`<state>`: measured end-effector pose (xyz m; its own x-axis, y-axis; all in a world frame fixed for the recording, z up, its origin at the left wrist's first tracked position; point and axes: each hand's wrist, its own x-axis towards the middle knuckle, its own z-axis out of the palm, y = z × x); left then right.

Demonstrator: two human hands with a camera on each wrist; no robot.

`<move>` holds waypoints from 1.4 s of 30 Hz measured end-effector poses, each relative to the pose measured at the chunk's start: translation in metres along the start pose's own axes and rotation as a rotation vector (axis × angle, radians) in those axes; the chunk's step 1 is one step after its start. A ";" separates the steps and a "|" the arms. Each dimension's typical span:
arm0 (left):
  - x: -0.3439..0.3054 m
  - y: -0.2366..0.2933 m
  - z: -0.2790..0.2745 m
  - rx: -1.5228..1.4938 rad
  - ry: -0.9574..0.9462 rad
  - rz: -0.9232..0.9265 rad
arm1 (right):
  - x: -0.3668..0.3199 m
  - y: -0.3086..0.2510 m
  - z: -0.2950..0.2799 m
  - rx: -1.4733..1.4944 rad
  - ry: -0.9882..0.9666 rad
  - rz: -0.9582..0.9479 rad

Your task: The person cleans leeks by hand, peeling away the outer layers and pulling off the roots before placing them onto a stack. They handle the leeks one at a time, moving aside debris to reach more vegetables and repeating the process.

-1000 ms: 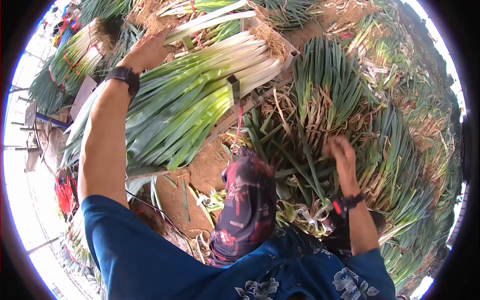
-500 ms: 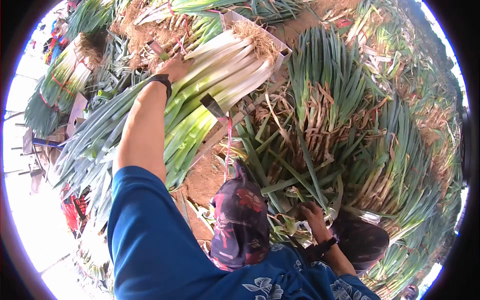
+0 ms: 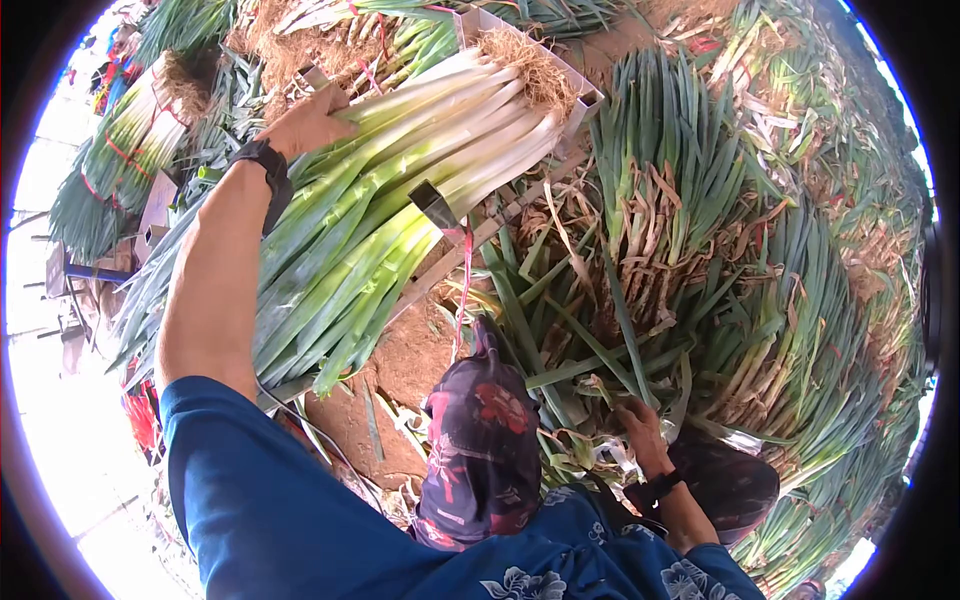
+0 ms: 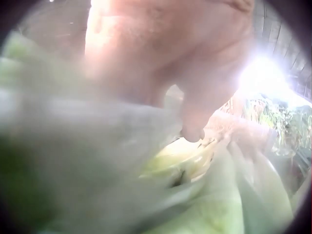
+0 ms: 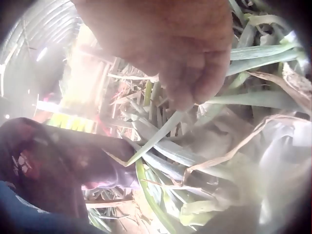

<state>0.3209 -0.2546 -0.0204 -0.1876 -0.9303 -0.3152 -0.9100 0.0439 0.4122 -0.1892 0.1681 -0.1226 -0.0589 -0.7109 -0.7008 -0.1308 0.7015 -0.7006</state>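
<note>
Leeks [image 3: 400, 200] lay side by side across the upper centre of the frame, pale stems and brown roots [image 3: 525, 68] toward the upper right, green leaves fanning to the lower left. A metal rack [image 3: 590, 103] held them; one square post [image 3: 435, 205] stood against their near edge, pink string [image 3: 466, 275] hanging from it.

Left hand [image 3: 308, 125], upper left of centre: at the far edge of the leeks, beside another post [image 3: 313, 76]. In the left wrist view its fingers came down over pale stems, badly blurred; could not tell whether they gripped any.

Right hand [image 3: 641, 436], lower right of centre: well apart from the left, fingers bent downward among loose leaves [image 3: 600, 350] next to the person's dark trouser leg [image 3: 725, 485]. In the right wrist view a narrow green leaf ran just by the fingertips; could not tell whether it was pinched.

More leeks, unracked [image 3: 665, 150], filled the right side. A tied bundle [image 3: 135, 150] lay upper left. Bare reddish soil [image 3: 345, 430] showed at lower centre-left.
</note>
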 end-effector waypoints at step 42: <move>-0.021 0.013 0.022 -0.010 0.097 -0.001 | 0.017 0.012 0.025 0.034 -0.089 0.129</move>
<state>0.3053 -0.2266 -0.0273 -0.1492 -0.9613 -0.2318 -0.9064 0.0393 0.4205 -0.1674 0.1651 -0.1464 0.0152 -0.6086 -0.7934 -0.0945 0.7890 -0.6070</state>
